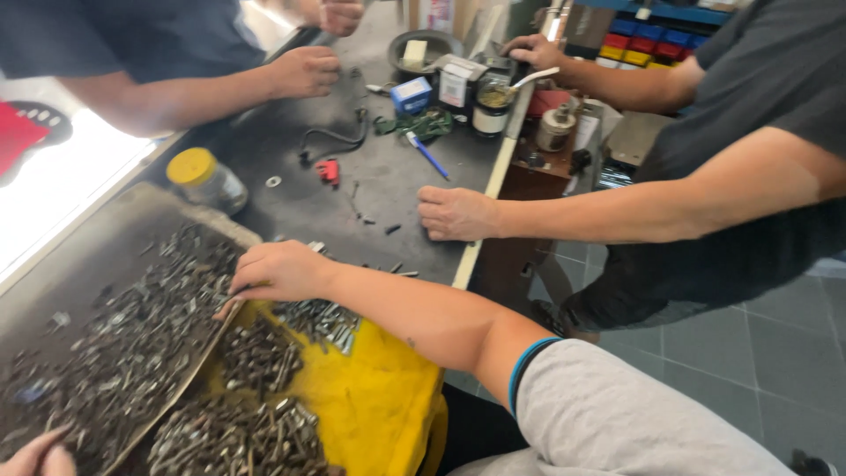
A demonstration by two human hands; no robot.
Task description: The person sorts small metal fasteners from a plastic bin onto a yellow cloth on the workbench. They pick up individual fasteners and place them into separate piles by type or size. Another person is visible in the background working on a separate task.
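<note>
Right hand (280, 271) on the near-right edge of the tray (106, 256), fingers curled narrow over the rim, touching screws (132, 335). Left hand (40, 454) at the near-left corner, mostly cut off; can't tell its fingers. Tray is tilted over the yellow bag (379, 397), more screws in it. Co-worker's hand (456, 214) flat on the bench (370, 176); yellow-lid jar (207, 179) far of the tray.

A small blue box (411, 94) stands at the far end of the bench (291, 159), with a white and red carton (454, 86) just beside it.
</note>
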